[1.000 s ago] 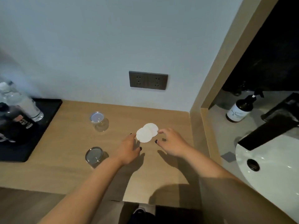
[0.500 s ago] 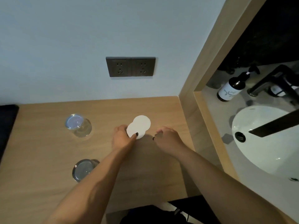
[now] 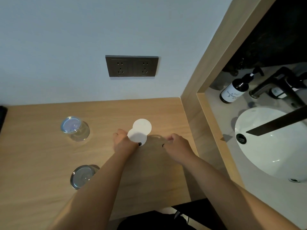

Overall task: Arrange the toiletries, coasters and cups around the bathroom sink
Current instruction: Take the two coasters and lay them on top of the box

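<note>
Two white round paper coasters overlap on the wooden counter (image 3: 41, 163): the far coaster (image 3: 142, 125) lies flat and the near coaster (image 3: 136, 137) sits partly on top of it. My left hand (image 3: 123, 142) pinches the near coaster's left and front edge, thumb on top. My right hand (image 3: 177, 145) rests on the counter to the right of the coasters, fingers curled, with nothing visible in it. Two clear glass cups stand to the left, one further back (image 3: 75, 128) and one nearer (image 3: 83, 176). A dark pump bottle (image 3: 235, 90) stands beside the white sink (image 3: 282, 155).
A wooden divider (image 3: 192, 117) separates the counter from the sink area. A black faucet (image 3: 272, 85) reaches over the basin, with a small second bottle (image 3: 277, 92) behind it. A dark double socket plate (image 3: 132, 66) is on the wall. A black tray's corner (image 3: 2, 116) shows at far left.
My right hand let go of the coaster's right edge and drew back with its fingers curled. My left hand took hold of the near coaster. The view swung right towards the sink.
</note>
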### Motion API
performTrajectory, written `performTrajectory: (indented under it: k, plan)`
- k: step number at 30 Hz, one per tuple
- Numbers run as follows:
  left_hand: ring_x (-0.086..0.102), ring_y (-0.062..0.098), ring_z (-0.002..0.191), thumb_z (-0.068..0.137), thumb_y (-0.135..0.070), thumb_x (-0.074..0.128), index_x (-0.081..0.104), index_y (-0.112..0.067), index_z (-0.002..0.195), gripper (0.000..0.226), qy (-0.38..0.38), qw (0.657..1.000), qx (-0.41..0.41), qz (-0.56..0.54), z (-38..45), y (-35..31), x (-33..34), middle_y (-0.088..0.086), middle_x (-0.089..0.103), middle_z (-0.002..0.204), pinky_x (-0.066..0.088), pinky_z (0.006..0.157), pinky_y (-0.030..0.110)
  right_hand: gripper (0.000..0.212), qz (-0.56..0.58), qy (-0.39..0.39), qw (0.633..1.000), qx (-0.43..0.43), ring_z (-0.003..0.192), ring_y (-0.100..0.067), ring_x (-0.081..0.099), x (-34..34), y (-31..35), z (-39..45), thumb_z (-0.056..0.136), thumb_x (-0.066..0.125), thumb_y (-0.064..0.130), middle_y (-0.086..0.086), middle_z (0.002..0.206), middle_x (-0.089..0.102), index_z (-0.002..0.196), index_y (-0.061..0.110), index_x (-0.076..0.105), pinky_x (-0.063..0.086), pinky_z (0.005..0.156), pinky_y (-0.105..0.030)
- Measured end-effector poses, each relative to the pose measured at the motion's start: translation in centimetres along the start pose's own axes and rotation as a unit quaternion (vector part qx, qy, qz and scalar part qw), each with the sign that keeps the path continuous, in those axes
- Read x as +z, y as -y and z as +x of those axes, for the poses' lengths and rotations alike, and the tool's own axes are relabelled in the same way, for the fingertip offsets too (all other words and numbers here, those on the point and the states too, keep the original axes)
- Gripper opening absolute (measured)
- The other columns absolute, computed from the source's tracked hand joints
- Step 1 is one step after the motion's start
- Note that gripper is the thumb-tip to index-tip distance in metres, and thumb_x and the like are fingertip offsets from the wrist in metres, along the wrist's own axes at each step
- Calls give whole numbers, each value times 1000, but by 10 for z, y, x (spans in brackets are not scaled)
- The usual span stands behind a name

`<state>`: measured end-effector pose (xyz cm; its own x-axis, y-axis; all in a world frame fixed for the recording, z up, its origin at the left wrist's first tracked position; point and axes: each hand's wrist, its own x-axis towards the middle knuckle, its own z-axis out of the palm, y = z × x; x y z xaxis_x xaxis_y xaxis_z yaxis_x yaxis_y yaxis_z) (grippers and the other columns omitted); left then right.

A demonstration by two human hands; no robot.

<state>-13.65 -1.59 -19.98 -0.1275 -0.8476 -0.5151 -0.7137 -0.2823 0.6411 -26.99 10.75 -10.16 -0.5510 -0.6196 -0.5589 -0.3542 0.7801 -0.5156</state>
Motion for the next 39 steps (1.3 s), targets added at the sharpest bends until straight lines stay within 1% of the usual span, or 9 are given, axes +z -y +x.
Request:
performTrajectory:
  k: [7, 10, 12, 16, 18, 22, 25, 30, 39]
  plan:
    - [53, 19, 74, 80, -16, 66, 51, -18, 79, 14, -41, 991, 92, -90, -28, 12, -12, -7, 57, 75, 38, 58, 23, 21, 46, 7, 999, 11, 90, -17, 62, 7, 2, 1, 85, 52, 27, 2, 103, 63, 104, 19, 59, 48, 72, -29]
    - [52, 11, 65, 79, -11, 71, 58, -20, 75, 16, -78, 976, 144, -140, -49, 6, -15, -10, 60, 72, 37, 57, 20, 23, 127, 13, 992, 24, 67, -18, 63, 7, 8, -1, 90, 49, 29, -3, 87, 70, 97, 12, 62, 51, 64, -33]
    - [52, 6, 61, 76, 0, 69, 59, -25, 73, 27, -105, 960, 203, -165, -61, 4, -18, -7, 65, 77, 38, 58, 16, 32, 190, 24, 981, 31, 51, -17, 55, 5, 14, -6, 97, 46, 33, -3, 70, 68, 95, 7, 64, 42, 49, -26]
    - [54, 6, 69, 70, 13, 66, 60, -21, 76, 35, -142, 924, 326, -141, -79, 0, -25, -5, 63, 85, 38, 63, 9, 46, 266, 35, 962, 44, 41, -14, 40, -1, 23, -17, 97, 41, 45, -3, 60, 61, 82, 10, 66, 31, 43, -21]
    - [53, 6, 71, 68, 15, 67, 61, -17, 78, 34, -151, 907, 378, -109, -79, -1, -27, -6, 61, 87, 39, 64, 11, 42, 300, 43, 952, 39, 42, -14, 38, -2, 25, -21, 96, 44, 45, -3, 58, 60, 78, 13, 63, 29, 42, -22]
    - [56, 14, 70, 70, 9, 65, 60, -17, 82, 29, -137, 887, 435, -72, -72, 2, -25, -5, 60, 91, 49, 63, 35, 19, 296, 39, 954, 20, 45, -10, 39, 0, 20, -26, 93, 56, 23, -1, 62, 60, 79, 13, 64, 32, 43, -19]
    - [56, 12, 67, 75, 2, 70, 60, -15, 86, 22, -116, 907, 403, -42, -64, 3, -17, -5, 58, 91, 49, 59, 35, 15, 309, -2, 951, 31, 43, -9, 40, 0, 10, -21, 92, 57, 17, 1, 61, 61, 79, 10, 63, 33, 40, -17]
    - [56, 1, 84, 74, -26, 77, 56, -25, 99, 33, -55, 976, 197, -71, -28, -8, -3, -5, 60, 99, 41, 65, 17, 17, 339, -60, 937, 64, 46, -10, 44, -16, -11, -16, 91, 58, 17, 0, 62, 62, 76, 12, 62, 34, 47, -23]
    - [49, 30, 115, 58, -36, 86, 45, -14, 123, 79, -32, 994, 102, 15, 32, -24, 30, 8, 42, 126, 45, 97, 46, 18, 363, -88, 922, 102, 48, -11, 48, -27, -31, -17, 93, 57, 17, -2, 62, 62, 77, 13, 64, 37, 52, -24]
